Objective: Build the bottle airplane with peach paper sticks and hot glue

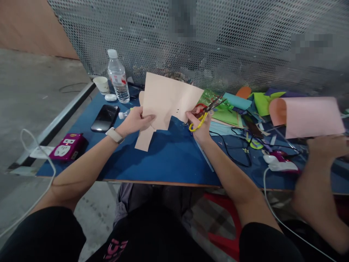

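Observation:
Above the blue table, a pale peach sheet of paper [163, 98] with a notched lower edge is held up between both hands. My left hand [137, 122] is closed on its left side, thumb in front. A narrow strip of the same colour [144, 140] hangs below that hand; whether it joins the sheet I cannot tell. My right hand [201, 125] pinches the sheet's right edge. Scissors [203, 118] with yellow and red handles also sit in that hand, their dark blades pointing up and to the right, away from the paper.
A phone [105, 118], water bottle [118, 78], paper cup [101, 85] and purple power socket [67, 146] stand left on the table [169, 163]. Coloured paper scraps [229, 116] and cables lie right. Another person's hand [325, 147] is beside a pink sheet [313, 116]. Perforated metal mesh [152, 40] rises behind.

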Action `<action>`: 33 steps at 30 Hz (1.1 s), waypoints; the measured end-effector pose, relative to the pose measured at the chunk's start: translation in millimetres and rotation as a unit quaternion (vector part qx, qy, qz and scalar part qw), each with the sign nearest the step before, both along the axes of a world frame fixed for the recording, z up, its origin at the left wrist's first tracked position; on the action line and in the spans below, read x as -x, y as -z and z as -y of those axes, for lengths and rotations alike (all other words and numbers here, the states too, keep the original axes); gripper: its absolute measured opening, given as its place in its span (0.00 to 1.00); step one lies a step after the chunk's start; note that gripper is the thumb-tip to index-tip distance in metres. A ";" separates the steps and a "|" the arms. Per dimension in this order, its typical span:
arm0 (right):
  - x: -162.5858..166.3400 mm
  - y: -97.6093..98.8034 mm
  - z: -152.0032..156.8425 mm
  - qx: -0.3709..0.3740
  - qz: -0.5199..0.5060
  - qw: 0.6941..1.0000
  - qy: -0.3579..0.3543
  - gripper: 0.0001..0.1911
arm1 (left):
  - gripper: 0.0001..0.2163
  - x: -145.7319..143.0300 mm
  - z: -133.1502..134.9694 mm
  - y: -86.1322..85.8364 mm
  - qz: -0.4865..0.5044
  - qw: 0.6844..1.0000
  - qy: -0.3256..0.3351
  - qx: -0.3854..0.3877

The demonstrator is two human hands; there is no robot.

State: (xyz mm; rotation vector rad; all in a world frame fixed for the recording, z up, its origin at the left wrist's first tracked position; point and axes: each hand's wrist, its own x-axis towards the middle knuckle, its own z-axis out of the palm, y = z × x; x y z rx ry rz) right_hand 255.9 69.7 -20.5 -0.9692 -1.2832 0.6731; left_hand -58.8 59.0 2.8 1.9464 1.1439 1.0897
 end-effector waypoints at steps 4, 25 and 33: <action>-3.6 -1.0 -4.3 -0.023 -0.013 0.999 0.022 0.34 | 0.13 -2.9 1.1 3.1 -0.040 0.998 -0.026 -0.037; -51.1 -71.4 30.4 0.307 0.295 0.834 -0.351 0.28 | 0.14 16.4 -9.2 -4.8 0.063 0.987 -0.103 -0.105; -48.9 -76.7 29.5 0.277 0.326 0.832 -0.355 0.25 | 0.13 13.7 -3.2 -9.4 0.031 0.993 -0.076 -0.087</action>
